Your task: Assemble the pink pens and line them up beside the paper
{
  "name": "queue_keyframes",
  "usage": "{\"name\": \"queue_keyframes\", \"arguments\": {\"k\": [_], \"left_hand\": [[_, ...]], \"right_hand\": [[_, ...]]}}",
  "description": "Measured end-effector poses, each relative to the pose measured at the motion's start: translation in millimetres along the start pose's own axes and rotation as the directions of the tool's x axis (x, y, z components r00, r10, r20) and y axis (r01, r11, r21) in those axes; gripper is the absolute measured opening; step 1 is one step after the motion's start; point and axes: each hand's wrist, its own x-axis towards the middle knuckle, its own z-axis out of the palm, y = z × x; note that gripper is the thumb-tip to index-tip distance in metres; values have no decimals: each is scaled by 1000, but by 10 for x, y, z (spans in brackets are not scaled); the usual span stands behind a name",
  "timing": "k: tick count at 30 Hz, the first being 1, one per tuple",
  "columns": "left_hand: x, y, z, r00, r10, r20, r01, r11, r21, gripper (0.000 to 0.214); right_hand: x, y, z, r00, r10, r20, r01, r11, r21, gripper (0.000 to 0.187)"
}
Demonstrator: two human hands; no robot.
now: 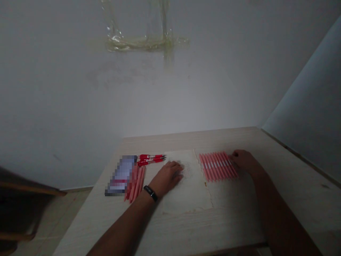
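Our left grip (168,176) lies open, empty, on the paper (186,200); right grip (242,159), hold unclear, borders aligned pens (217,170) rightward; loose pens (137,185) remain leftward.

The light is dim, grey and diffuse; the plain off-white wall (218,92) is brightest above the pale wood-grain table (229,224) and darkens toward the view's corners; white glints sit on the clear yellowish tape (138,44) high above the table; a soft shadow lies on the table beside the bare right forearm (277,209); coarse square pixels mask the flat dark-edged rectangle (122,173) at the table's left; the row of slim pink pens (218,166) on the table looks slightly blurred.
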Motion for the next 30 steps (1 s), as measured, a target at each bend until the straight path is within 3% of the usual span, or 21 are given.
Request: {"name": "queue_keyframes", "arguments": {"k": [5, 9, 12, 16, 22, 30], "left_hand": [[3, 67, -44, 999, -34, -37, 35, 999, 26, 28], [-12, 128, -149, 983, -169, -70, 176, 979, 107, 25], [-77, 141, -253, 943, -316, -101, 331, 919, 217, 29], [-279, 107, -339, 870, -453, -197, 494, 784, 377, 35], [-555, 83, -289, 776, -555, -301, 627, 621, 470, 50], [-541, 114, -211, 841, -449, -301, 540, 730, 419, 35]], "right_hand": [[-114, -407, -5, 990, -64, -122, 67, 998, 15, 26], [-238, -891, 13, 962, -248, -117, 249, 969, -8, 23], [-294, -1232, 38, 920, -375, -110, 378, 926, 5, 20], [-336, -1536, 115, 903, -415, -111, 419, 908, 21, 19], [-416, -1541, 317, 872, -469, -144, 478, 878, 33, 19], [-430, -1443, 382, 854, -504, -131, 516, 853, 79, 19]]}}
